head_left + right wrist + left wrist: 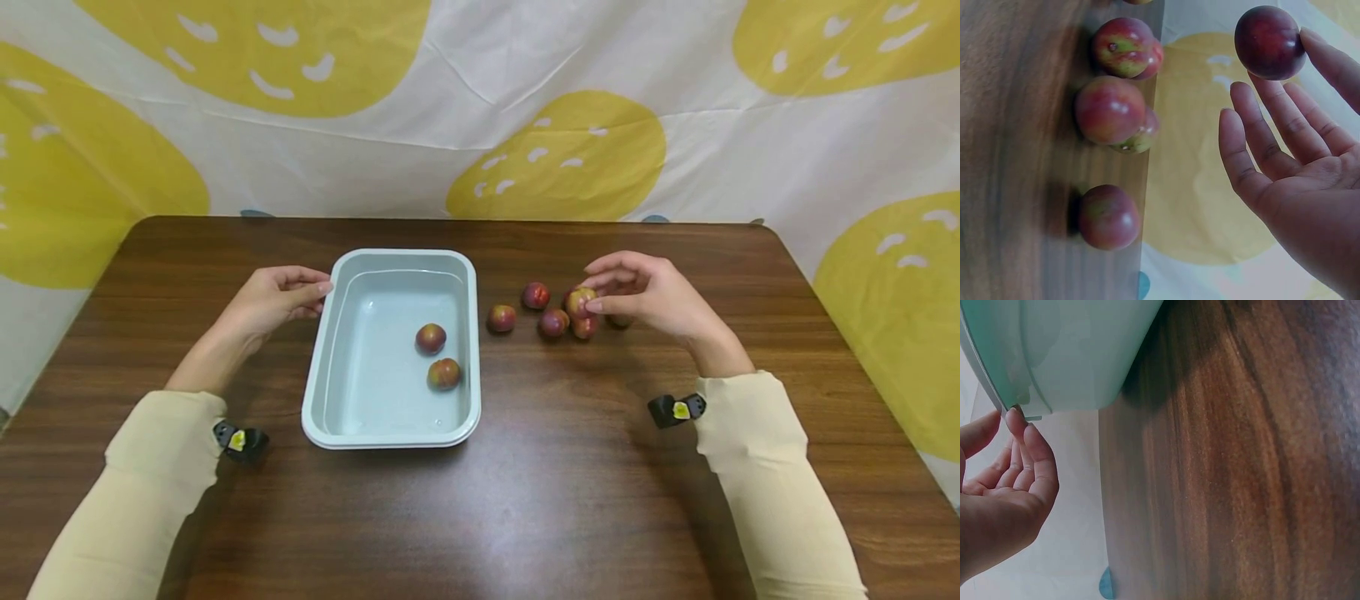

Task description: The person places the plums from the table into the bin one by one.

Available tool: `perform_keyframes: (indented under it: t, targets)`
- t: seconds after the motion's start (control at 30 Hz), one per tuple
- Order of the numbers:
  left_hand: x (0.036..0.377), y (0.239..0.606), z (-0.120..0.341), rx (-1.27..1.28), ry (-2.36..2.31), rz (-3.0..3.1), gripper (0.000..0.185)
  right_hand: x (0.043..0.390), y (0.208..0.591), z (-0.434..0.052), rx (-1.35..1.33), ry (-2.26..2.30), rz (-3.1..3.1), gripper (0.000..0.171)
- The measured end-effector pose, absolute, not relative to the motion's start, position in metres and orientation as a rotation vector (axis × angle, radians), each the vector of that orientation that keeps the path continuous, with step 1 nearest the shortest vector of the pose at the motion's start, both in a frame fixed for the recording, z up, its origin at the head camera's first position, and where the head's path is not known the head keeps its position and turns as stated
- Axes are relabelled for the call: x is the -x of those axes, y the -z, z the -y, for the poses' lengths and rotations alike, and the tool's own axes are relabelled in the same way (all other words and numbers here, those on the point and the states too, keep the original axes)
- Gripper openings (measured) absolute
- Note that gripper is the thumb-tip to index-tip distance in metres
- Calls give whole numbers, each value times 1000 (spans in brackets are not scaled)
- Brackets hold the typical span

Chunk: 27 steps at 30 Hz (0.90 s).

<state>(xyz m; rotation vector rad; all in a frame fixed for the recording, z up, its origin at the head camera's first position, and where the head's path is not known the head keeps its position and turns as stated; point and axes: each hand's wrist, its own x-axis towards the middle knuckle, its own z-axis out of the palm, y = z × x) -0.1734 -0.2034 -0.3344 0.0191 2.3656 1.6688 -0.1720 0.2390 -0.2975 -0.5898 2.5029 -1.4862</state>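
Note:
A pale blue-green plastic basin [375, 350] stands on the table, left of the middle. Two plums, one at the centre right [431, 338] and one nearer the front [444, 374], lie inside it. My left hand [273, 304] pinches the basin's left rim between thumb and fingers; the left wrist view shows the same hand [1013, 475] at the rim. Over on the right, my right hand [645, 292] holds a plum [1270, 42] between thumb and fingertips, raised above the others. Several plums [553, 322] lie on the table beneath and beside that hand.
The brown wooden table [562, 500] has its far edge close behind the basin and plums. A white curtain with yellow lemon shapes [562, 158] hangs behind it. One loose plum [501, 317] lies close to the basin's right wall.

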Motion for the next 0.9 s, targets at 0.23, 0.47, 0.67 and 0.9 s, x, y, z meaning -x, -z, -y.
perform_keyframes:
  t: [0.23,0.47,0.67,0.9]
  targets:
    - [173,335,203,-20,-1675,-2363,41,175,290,-234,652,1488,-2508,37]
    - [174,336,204,-22,-1675,-2366,41,178,282,-229,688,1537,-2479,36]
    - [173,335,204,-25,-1657,-2377,41,180,275,-224,731,1525,-2491,35]
    - [173,336,204,-23,-1667,-2369,42,182,267,-214,693,1526,-2491,36]
